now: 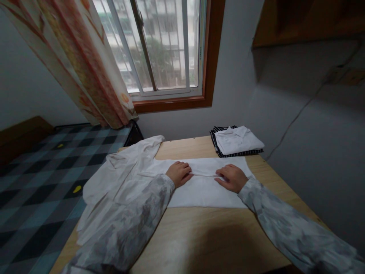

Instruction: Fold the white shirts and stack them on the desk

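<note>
A white shirt (211, 194) lies spread on the wooden table, its body flat and its upper part with the sleeves bunched toward the left. Across the flat part runs a seam-like edge, likely the front opening. My left hand (179, 174) rests on that edge near the middle, fingers bent and thumb close below, gripping the cloth. Facing it from the right, my right hand (231, 178) has its fingers and thumb curled about the same edge. Short of the right end of the shirt, the cloth between both hands lies nearly straight.
Folded clothes, a white shirt (239, 140) on a black striped garment (225, 154), sit at the table's far right corner. The wooden table (199, 239) borders a checked bed (34, 182) on the left. Behind are a curtain (94, 76), a window and walls.
</note>
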A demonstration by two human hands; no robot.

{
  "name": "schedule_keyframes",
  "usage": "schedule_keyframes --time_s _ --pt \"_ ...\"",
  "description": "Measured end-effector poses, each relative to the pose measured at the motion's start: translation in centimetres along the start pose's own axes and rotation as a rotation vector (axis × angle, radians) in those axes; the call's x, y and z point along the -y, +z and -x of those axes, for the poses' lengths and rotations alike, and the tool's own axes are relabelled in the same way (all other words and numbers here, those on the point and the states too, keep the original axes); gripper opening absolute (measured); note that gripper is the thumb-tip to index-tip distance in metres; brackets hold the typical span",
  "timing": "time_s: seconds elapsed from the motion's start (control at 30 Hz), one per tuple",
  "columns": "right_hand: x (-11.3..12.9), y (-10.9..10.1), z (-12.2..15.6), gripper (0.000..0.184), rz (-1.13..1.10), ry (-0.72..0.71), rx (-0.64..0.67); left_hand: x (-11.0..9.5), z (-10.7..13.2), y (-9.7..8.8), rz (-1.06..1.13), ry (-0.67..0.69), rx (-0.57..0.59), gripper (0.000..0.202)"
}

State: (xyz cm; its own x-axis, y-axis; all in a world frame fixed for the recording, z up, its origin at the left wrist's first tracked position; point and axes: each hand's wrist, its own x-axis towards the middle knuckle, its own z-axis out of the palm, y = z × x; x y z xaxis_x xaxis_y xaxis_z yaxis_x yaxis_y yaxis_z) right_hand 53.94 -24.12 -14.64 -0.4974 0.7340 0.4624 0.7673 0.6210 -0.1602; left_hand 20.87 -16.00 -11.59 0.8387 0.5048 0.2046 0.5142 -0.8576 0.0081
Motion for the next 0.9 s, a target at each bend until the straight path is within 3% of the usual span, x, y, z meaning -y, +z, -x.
schedule_keyframes --time_s 0.17,0.3,0.43,0.57,0.73,0.9 --pt "0.8 -0.5 0.0 0.022 -0.094 0.05 0.074 -0.1 -1.1 -0.1 0.032 0.057 0.011 0.029" --pt "0.7 -0.4 0.0 0.017 -0.215 -0.008 0.011 -0.4 -1.5 0.1 0.114 0.157 -0.002 0.034" --pt "0.5 -0.1 0.4 0.014 -0.239 -0.044 -0.101 -0.1 -0.5 0.8 0.186 0.145 -0.021 0.04" --pt "0.6 0.2 0.6 0.015 -0.167 0.05 0.013 0.5 1.1 1.6 0.197 0.155 0.021 0.052" --pt "-0.8 0.2 2.9 0.043 -0.108 0.093 0.114 2.0 3.7 1.6 0.18 0.051 0.146 0.058" --pt "-4.2 -0.2 7.0 0.069 0.067 0.272 0.228 3.6 6.6 1.3 0.123 -0.121 0.191 0.062"
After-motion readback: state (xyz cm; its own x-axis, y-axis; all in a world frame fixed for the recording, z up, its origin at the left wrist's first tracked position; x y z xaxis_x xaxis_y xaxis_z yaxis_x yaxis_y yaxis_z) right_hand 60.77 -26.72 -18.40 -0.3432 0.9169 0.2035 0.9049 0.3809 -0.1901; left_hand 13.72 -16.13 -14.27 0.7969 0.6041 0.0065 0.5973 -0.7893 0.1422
